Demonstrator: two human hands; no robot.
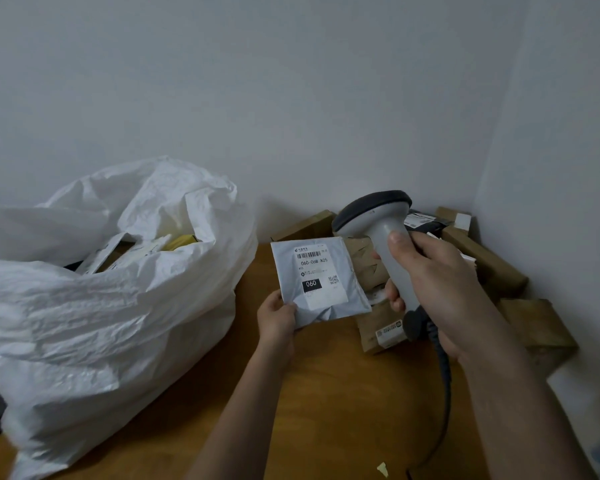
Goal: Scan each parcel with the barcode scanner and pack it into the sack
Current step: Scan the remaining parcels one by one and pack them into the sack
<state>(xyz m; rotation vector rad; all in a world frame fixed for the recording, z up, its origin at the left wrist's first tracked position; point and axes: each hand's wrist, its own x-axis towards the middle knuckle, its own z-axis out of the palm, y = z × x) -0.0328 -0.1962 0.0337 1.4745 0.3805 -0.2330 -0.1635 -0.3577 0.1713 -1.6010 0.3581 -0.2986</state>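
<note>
1. Nearest the camera, the wooden table point(326, 410) runs under both forearms; a small pale scrap point(382, 468) lies on it well short of the grey mailer

2. The right hand point(440, 289) is wrapped round the handle of the barcode scanner point(378, 230), just right of the grey mailer; its dark head sits above and right of the label, and its cable point(444, 386) trails down beside the wrist

3. The left hand point(278, 320) pinches the lower left corner of the grey mailer point(321, 282), thumb on the front face, holding it clear of the table with the label point(317, 271) and barcode turned up towards the scanner

4. The grey mailer looks thin, light and floppy, with a slick plastic skin; a corner pinch probably lets it sag, so a hold along the lower edge, off the label, would likely keep the barcode flat and readable

5. Left of the grey mailer, the white sack point(101, 289) slumps on the table with its mouth open and parcels showing inside

6. Behind and right of the grey mailer, brown parcels point(482, 265) are heaped into the corner against the wall point(291, 98), seemingly not yet packed
</note>
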